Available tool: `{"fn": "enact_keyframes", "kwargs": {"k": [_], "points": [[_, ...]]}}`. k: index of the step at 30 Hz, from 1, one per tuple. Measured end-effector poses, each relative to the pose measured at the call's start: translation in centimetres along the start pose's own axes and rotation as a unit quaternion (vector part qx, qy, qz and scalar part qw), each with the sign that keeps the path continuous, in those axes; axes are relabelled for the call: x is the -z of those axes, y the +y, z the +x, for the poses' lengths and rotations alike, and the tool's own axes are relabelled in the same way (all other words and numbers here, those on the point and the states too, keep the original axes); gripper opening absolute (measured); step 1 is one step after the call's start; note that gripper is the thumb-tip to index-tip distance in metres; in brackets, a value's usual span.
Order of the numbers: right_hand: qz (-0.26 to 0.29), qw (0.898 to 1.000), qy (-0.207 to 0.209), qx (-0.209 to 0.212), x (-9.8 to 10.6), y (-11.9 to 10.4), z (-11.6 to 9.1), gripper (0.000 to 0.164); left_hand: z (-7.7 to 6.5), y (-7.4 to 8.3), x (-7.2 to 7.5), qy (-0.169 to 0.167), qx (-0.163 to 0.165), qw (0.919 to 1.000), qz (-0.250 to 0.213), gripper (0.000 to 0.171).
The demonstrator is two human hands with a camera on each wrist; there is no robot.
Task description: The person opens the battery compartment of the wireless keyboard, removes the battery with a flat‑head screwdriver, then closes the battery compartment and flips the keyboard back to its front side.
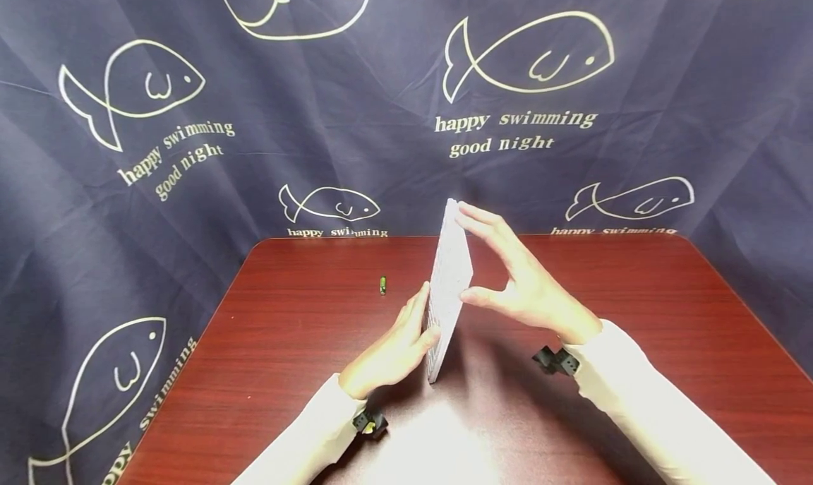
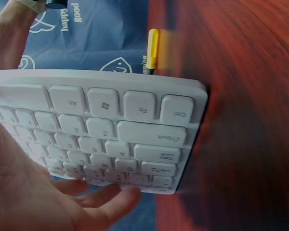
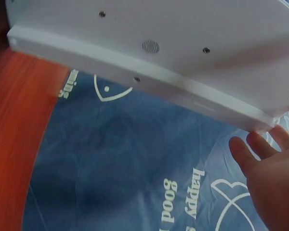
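Note:
A white keyboard [image 1: 452,277] stands steeply upright over the table, its narrow side toward the head view. Its keys show in the left wrist view, the Ctrl end nearest the wood. The right wrist view shows the pale back [image 3: 178,29] with several screws. My left hand [image 1: 394,347] holds the lower part, fingers along the key side and thumb at the near edge. With fingertips at the top corner and thumb lower down, my right hand [image 1: 524,277] grips the upper part.
A small green object with dark ends [image 1: 383,285] lies on the red-brown table [image 1: 298,315]. A yellow stick-shaped object [image 2: 153,49] shows beyond the keyboard in the left wrist view. Dark blue curtains [image 1: 406,118] with fish drawings hang behind and beside the table.

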State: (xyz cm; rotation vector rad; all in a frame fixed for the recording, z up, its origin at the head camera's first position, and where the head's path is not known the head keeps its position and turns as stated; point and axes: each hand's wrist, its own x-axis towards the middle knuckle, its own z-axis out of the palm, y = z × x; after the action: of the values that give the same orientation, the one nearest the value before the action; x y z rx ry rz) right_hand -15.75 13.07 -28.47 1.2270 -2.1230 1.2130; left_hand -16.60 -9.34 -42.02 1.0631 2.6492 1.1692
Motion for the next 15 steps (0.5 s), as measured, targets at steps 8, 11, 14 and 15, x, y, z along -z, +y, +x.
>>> {"fn": "enact_keyframes", "kwargs": {"k": [8,11,14,15], "points": [[-0.046,0.997,0.005,-0.058,3.0,-0.9,-1.8,0.082,0.2,-0.9,-0.8,-0.069,0.062,0.9956,0.007,0.086],[-0.079,0.992,-0.010,-0.099,4.6,-1.0,-2.9,0.085,0.2,-1.3,-1.0,-0.076,0.061,0.9951,0.014,0.084],[-0.113,0.984,-0.024,-0.132,5.8,-0.2,-4.6,0.089,0.1,-1.6,-0.8,-0.067,0.058,0.9959,0.023,0.078],[-0.119,0.982,-0.026,-0.142,6.1,0.4,-5.3,0.090,0.0,-1.8,-0.7,-0.061,0.059,0.9960,0.028,0.076]]}}
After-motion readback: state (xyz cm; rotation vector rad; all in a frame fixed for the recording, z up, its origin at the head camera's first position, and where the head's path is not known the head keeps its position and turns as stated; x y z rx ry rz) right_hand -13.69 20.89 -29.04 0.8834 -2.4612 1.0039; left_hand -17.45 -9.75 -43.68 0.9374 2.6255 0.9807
